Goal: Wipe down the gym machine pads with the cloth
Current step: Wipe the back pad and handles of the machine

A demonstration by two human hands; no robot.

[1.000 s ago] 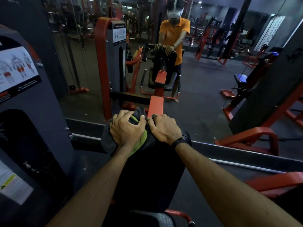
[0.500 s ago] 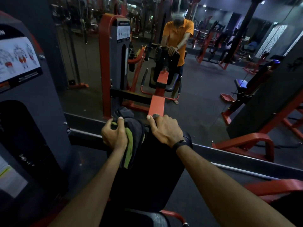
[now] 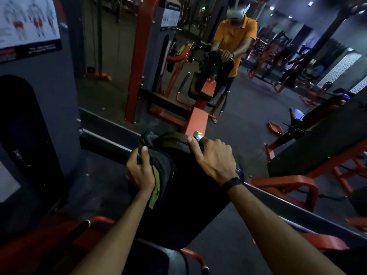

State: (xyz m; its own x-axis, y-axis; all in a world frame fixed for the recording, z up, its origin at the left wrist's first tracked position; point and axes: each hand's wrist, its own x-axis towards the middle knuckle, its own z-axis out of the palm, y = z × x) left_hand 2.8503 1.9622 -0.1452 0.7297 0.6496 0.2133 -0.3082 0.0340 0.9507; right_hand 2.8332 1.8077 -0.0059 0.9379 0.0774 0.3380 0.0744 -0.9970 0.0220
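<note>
— What's changed at the hands?

— My left hand (image 3: 140, 171) has slid off the top of the pad (image 3: 184, 195) and down its left edge, fingers curled round the cloth (image 3: 160, 171) and dragging it along; a second ago it was bunched flat on the crown. My right hand (image 3: 213, 158) hasn't moved — it grips the top rim, steadying.

— So where's the cloth now?

— Draped over the pad's upper-left shoulder, green lining showing. I judge the top done and the side under way — the front face is left. The mirror (image 3: 248, 108) ahead shows the same pose.
</note>
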